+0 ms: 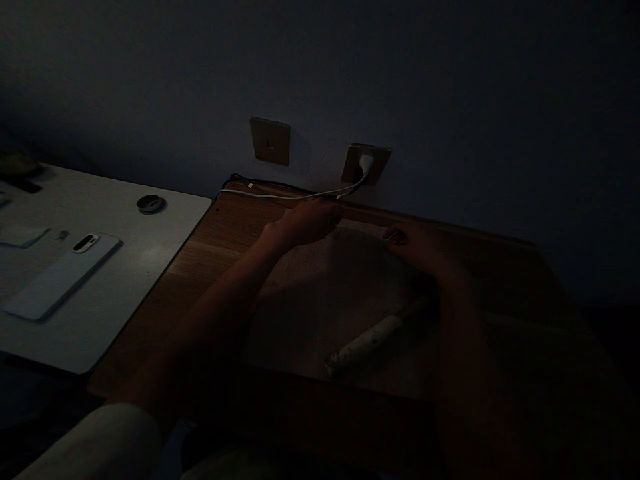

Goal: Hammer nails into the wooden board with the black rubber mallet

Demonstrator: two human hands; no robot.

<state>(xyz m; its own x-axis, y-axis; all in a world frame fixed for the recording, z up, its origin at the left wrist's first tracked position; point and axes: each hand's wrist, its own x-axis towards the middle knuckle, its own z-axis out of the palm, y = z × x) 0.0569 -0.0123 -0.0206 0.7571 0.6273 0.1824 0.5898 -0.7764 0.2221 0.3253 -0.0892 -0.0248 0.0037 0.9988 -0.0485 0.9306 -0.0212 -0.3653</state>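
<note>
In dim light, a pale flat sheet (pixel 300 313) lies on a brown wooden table (pixel 210 260). My left hand (pixel 310 221) is closed at the sheet's far left edge. Near its far right edge, my right hand (pixel 414 245) has its fingers curled together. Whatever either hand may be holding is too dark to make out. A tool with a whitish, worn handle (pixel 364 343) rests slantwise on the sheet below my hands. Its other end runs toward my right forearm and is lost in shadow.
On a white table (pixel 130 267) at left are a light-coloured phone (pixel 63 280) and a small round dish-like object (pixel 150 203). A white cable (pixel 280 196) runs along the wooden table's back to a wall socket (pixel 353 163). A second wall plate (pixel 270 141) is beside it.
</note>
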